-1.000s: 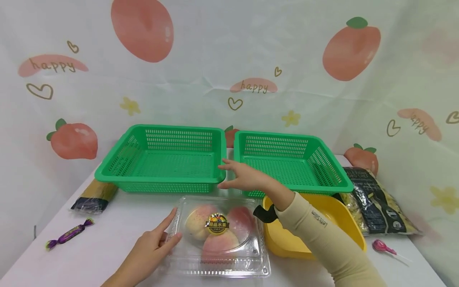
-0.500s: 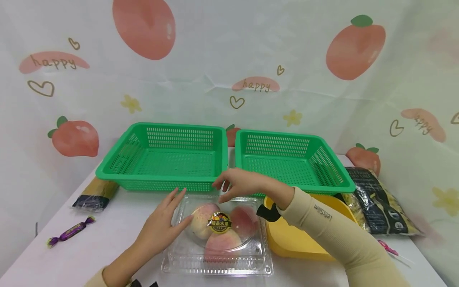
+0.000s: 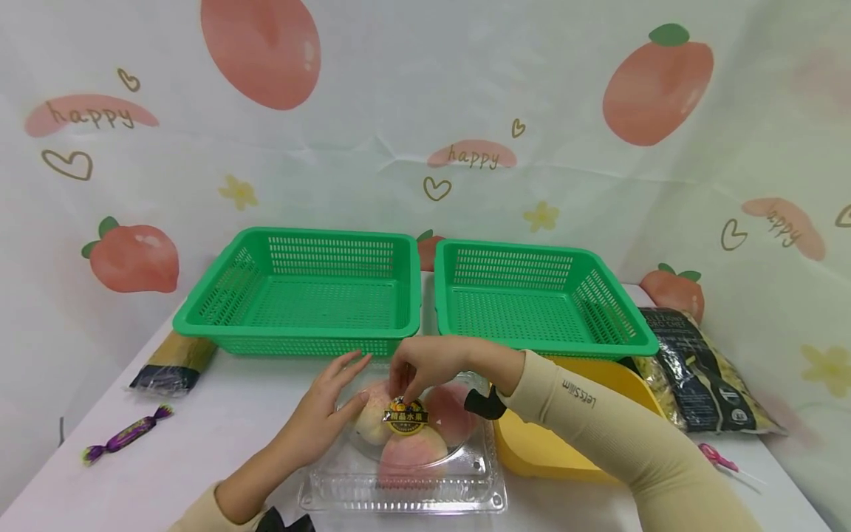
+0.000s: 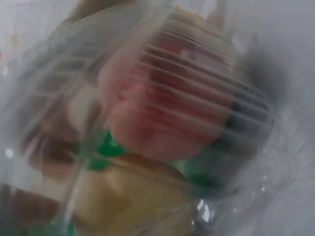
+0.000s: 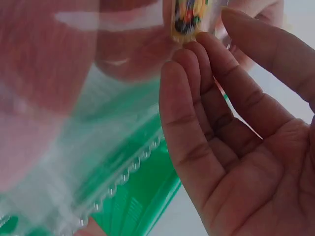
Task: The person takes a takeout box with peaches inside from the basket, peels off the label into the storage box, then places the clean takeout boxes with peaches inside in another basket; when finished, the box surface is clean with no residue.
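A clear plastic clamshell box [image 3: 459,496] of peaches [image 3: 412,457] lies at the front middle of the table, with a black and gold label [image 3: 404,418] on its lid. My right hand [image 3: 428,366] reaches down over the box, its fingertips right at the label's upper edge. In the right wrist view, its fingers [image 5: 178,113] bend slightly beside the label [image 5: 188,19], and a gap shows between thumb and forefinger. Over the box's left side, my left hand [image 3: 322,417] spreads its fingers and holds nothing. The left wrist view is blurred, showing peaches [image 4: 167,103] through ribbed clear plastic.
Two green baskets [image 3: 299,331], [image 3: 545,345] stand behind the box. A yellow basin [image 3: 552,447] is at its right, under my right forearm. Farther right are a pasta bag [image 3: 705,377] and a lollipop [image 3: 718,458]. A purple-wrapped candy [image 3: 128,434] and a brown packet [image 3: 174,362] lie left.
My right hand has come from the baskets' gap down to the label. My left hand has moved from the box's left edge up and right over the lid.
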`<action>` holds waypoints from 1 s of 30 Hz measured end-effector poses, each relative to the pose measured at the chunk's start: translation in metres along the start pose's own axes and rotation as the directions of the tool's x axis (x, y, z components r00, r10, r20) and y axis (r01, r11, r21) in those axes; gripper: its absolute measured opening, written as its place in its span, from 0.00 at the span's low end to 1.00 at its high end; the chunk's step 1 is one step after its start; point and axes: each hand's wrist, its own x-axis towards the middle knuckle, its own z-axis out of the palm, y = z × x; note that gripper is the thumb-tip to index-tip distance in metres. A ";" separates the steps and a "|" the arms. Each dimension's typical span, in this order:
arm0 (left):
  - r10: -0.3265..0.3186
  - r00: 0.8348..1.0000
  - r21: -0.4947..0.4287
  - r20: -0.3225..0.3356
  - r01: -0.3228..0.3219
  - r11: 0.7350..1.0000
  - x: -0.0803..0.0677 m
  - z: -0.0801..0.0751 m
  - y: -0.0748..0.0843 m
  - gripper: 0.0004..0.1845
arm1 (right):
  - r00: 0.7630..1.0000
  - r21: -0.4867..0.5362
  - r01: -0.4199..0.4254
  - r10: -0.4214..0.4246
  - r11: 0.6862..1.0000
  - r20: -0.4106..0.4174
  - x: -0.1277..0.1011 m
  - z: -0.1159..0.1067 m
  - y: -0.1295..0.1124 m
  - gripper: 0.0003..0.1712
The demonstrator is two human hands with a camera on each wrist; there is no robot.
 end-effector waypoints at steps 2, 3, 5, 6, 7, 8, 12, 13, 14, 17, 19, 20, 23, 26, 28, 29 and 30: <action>-0.004 1.000 0.008 0.000 0.004 1.000 0.000 0.001 0.000 0.27 | 1.000 0.000 0.011 -0.011 1.000 0.002 0.002 0.003 0.000 0.05; -0.006 1.000 0.008 0.002 0.006 1.000 -0.001 0.001 -0.001 0.27 | 1.000 -0.002 0.012 -0.012 1.000 -0.003 0.003 0.004 0.000 0.05; -0.008 1.000 0.001 0.005 0.008 1.000 -0.001 0.001 0.000 0.27 | 1.000 -0.009 0.011 -0.012 1.000 -0.018 0.004 0.006 0.000 0.03; -0.008 1.000 -0.003 0.005 0.009 1.000 -0.001 0.001 0.000 0.27 | 1.000 -0.001 0.006 -0.006 1.000 -0.028 0.004 0.007 0.001 0.02; -0.009 1.000 -0.007 0.006 0.009 1.000 -0.001 0.002 0.000 0.27 | 0.999 -0.003 0.001 -0.002 1.000 -0.034 0.004 0.007 0.001 0.02; -0.010 1.000 -0.009 0.006 0.010 1.000 -0.001 0.002 0.000 0.27 | 0.999 -0.006 -0.002 0.002 1.000 -0.038 0.004 0.008 0.002 0.01; -0.009 1.000 -0.008 -0.001 0.009 1.000 -0.001 0.002 0.000 0.26 | 0.999 -0.032 -0.003 0.001 0.999 -0.035 0.004 0.008 0.003 0.03; -0.010 1.000 -0.008 -0.002 0.010 1.000 -0.001 0.001 0.000 0.26 | 1.000 -0.046 0.000 -0.002 0.999 -0.030 0.005 0.008 0.003 0.04; -0.010 1.000 -0.008 -0.003 0.010 1.000 -0.001 0.001 0.000 0.26 | 1.000 -0.056 0.006 -0.007 0.998 -0.027 0.005 0.008 0.003 0.04; -0.009 1.000 -0.008 -0.001 0.009 1.000 -0.001 0.000 0.000 0.26 | 1.000 -0.070 0.021 -0.022 0.997 -0.016 0.004 0.007 0.004 0.04; -0.007 1.000 -0.008 0.001 0.007 1.000 -0.001 0.000 0.000 0.26 | 0.999 -0.064 0.035 -0.035 0.997 -0.008 0.004 0.007 0.006 0.04; -0.007 1.000 -0.008 0.002 0.007 1.000 -0.001 0.000 0.000 0.26 | 0.999 -0.059 0.043 -0.043 0.997 -0.004 0.004 0.007 0.007 0.04; -0.008 1.000 -0.008 0.004 0.008 1.000 -0.001 0.000 -0.001 0.26 | 0.997 -0.024 0.072 -0.072 0.997 0.008 0.004 0.007 0.010 0.04; -0.010 1.000 -0.011 0.009 0.010 1.000 0.000 0.000 -0.001 0.26 | 0.996 0.020 0.082 -0.082 0.996 0.016 0.003 0.005 0.013 0.05; -0.010 1.000 -0.013 0.012 0.010 1.000 0.000 0.000 -0.001 0.26 | 0.996 0.045 0.084 -0.085 0.995 0.021 0.003 0.004 0.014 0.05; -0.010 1.000 -0.012 0.011 0.010 1.000 0.000 0.000 -0.002 0.26 | 0.996 0.055 0.082 -0.084 0.995 0.023 0.003 0.004 0.014 0.05; -0.010 1.000 -0.014 0.011 0.010 1.000 0.000 0.000 -0.002 0.26 | 0.996 0.051 0.089 -0.090 0.995 0.024 0.003 0.004 0.014 0.05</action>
